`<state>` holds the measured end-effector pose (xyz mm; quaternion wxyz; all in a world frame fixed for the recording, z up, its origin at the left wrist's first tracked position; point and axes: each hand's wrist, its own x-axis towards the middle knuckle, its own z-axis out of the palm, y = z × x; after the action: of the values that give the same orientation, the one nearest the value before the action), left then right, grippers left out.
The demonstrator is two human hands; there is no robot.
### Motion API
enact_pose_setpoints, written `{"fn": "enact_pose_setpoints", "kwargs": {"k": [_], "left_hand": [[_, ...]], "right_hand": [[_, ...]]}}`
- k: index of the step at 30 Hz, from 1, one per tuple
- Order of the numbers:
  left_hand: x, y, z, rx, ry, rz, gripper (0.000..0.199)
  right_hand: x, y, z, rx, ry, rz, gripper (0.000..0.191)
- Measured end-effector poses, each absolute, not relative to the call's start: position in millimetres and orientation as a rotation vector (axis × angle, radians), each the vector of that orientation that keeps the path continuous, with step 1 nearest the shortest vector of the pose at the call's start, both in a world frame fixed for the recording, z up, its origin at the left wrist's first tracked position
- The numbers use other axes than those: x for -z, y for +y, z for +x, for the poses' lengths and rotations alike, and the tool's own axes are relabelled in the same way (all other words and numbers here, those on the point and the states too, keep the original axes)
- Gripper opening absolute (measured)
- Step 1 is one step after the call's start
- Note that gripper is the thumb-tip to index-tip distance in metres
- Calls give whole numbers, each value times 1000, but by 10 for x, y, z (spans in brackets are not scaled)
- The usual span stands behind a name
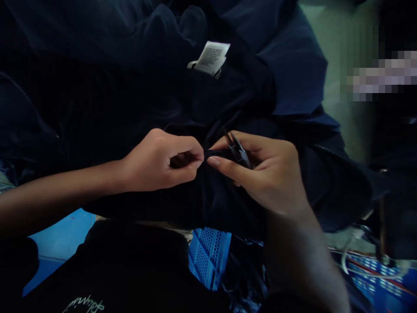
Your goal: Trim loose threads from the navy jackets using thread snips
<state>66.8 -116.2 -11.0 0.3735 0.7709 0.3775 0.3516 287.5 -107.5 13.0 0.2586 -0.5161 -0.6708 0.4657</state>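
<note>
A dark navy garment (130, 95) lies spread in front of me, with a white care label (213, 57) standing up from it. My left hand (166, 158) pinches a fold of this cloth between thumb and fingertips. Close beside it, my right hand (263, 165) grips the same fold between thumb and index finger. Small metal thread snips (237, 148) are tucked in the right palm, their blades pointing up and away from the cloth fold. The fingertips of both hands nearly meet. The lower part of the snips is hidden by the right hand.
Below the garment stands a blue perforated plastic basket (208, 256). Another blue basket (384, 278) with a white cable (345, 261) is at lower right. A pale green work surface (339, 61) shows at upper right, beside a blurred-out patch. A blue surface (65, 234) shows at lower left.
</note>
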Motion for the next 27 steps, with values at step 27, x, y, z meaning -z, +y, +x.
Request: {"fn": "enact_pose_setpoints", "kwargs": {"k": [27], "left_hand": [[58, -1114, 620, -773, 935, 1822, 9]], "right_hand": [[-695, -625, 2959, -655, -2782, -907, 15]]}}
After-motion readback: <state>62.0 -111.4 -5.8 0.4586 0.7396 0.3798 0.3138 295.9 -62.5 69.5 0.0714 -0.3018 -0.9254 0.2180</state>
